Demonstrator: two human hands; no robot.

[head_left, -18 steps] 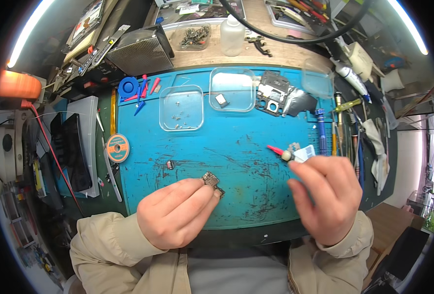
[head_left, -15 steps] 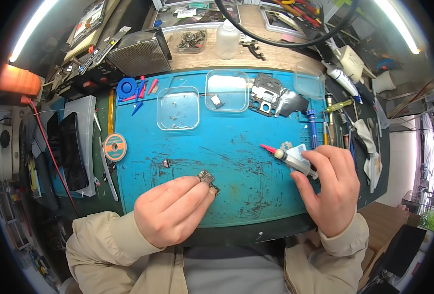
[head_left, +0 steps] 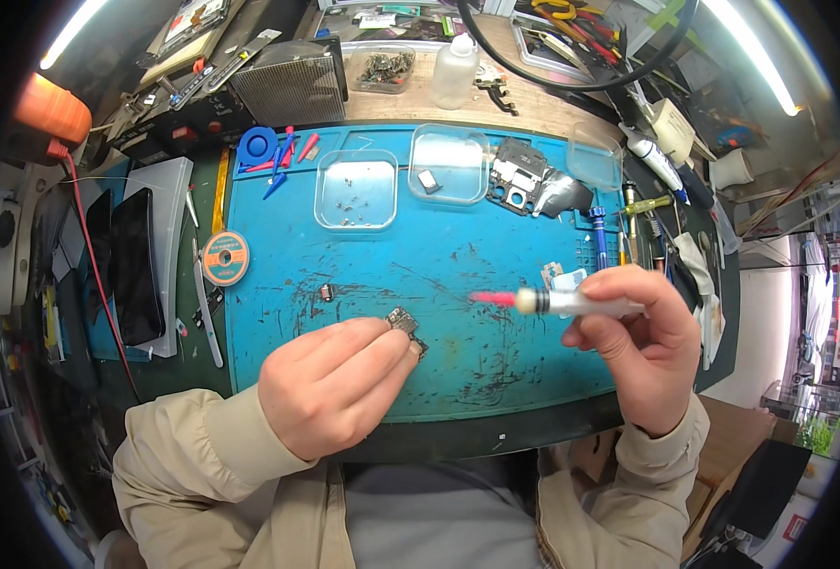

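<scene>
Two light tubes (head_left: 752,55), wooden benchtop (head_left: 396,109)

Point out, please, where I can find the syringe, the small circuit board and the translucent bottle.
Syringe (head_left: 564,302): head view, on its clear barrel.
Small circuit board (head_left: 402,322): head view, on the exposed part beyond the fingertips (head_left: 390,329).
Translucent bottle (head_left: 454,78): head view, on the middle of its body.

Left 1 of 2 head-worn fisheyes is looking down and forward from near above, centring on the blue mat (head_left: 282,242).
</scene>
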